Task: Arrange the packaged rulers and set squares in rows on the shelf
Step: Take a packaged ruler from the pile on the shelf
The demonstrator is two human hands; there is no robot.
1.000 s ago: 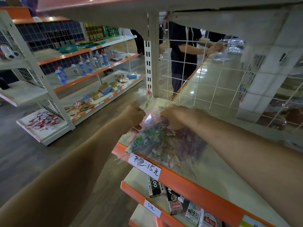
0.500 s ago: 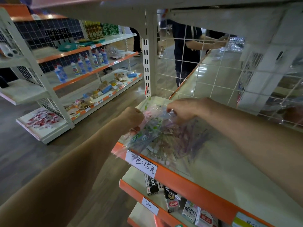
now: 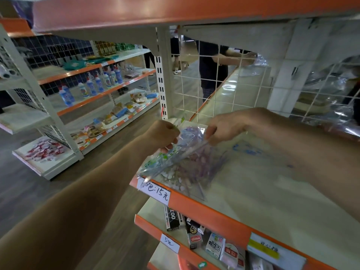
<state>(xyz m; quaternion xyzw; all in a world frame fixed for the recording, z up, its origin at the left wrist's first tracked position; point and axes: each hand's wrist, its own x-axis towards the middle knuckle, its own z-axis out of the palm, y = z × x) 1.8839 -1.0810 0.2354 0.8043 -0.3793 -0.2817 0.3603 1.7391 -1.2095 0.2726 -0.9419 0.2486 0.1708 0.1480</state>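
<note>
Shelving (image 3: 48, 106) across the aisle at the far left carries a row of blue-capped bottles (image 3: 91, 86) on a middle level and a scatter of red-and-white packets (image 3: 43, 151) on its lowest board. Nearer the middle, the left hand (image 3: 161, 134) is curled round the left edge of a fanned bundle of clear packets (image 3: 165, 162), gripping them where green print shows through the plastic. The bundle sits at the front left corner of the cream shelf (image 3: 272, 191). Its lower end hangs over the orange front lip, just above a handwritten price label (image 3: 155, 191). The contents are too blurred to tell rulers from set squares. More packets with pink and purple print lie flat on the board under and beside the held ones. On the level below stand small boxes (image 3: 194, 234) behind a second orange lip. To the right, the right hand (image 3: 224, 129) pinches the upper edge of a purple-printed packet (image 3: 191, 133) at the top of the bundle, thumb against fingers. Behind both hands rises a white wire mesh panel (image 3: 214, 90), and through it a person (image 3: 212, 65) in dark clothes stands at the far side.
</note>
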